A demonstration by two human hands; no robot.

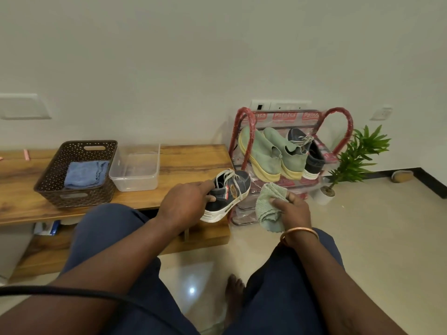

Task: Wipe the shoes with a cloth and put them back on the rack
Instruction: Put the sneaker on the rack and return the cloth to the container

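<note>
My left hand [185, 201] grips a dark navy sneaker [229, 195] with a white sole and white laces, held in the air beside the wooden bench. Just right of the shoe, my right hand [294, 210] holds a crumpled pale green cloth [269, 204]. Behind them stands a red-framed shoe rack [242, 134] wrapped in plastic. Its top shelf carries two green slip-on shoes [273, 153] with yellow soles and a second dark navy sneaker [310, 153] at the right.
A low wooden bench [188, 165] holds a brown perforated basket [75, 175] with a blue cloth [85, 174] inside, and a clear plastic tub [135, 171]. A small potted plant [355, 158] stands right of the rack. My knees and a bare foot fill the foreground.
</note>
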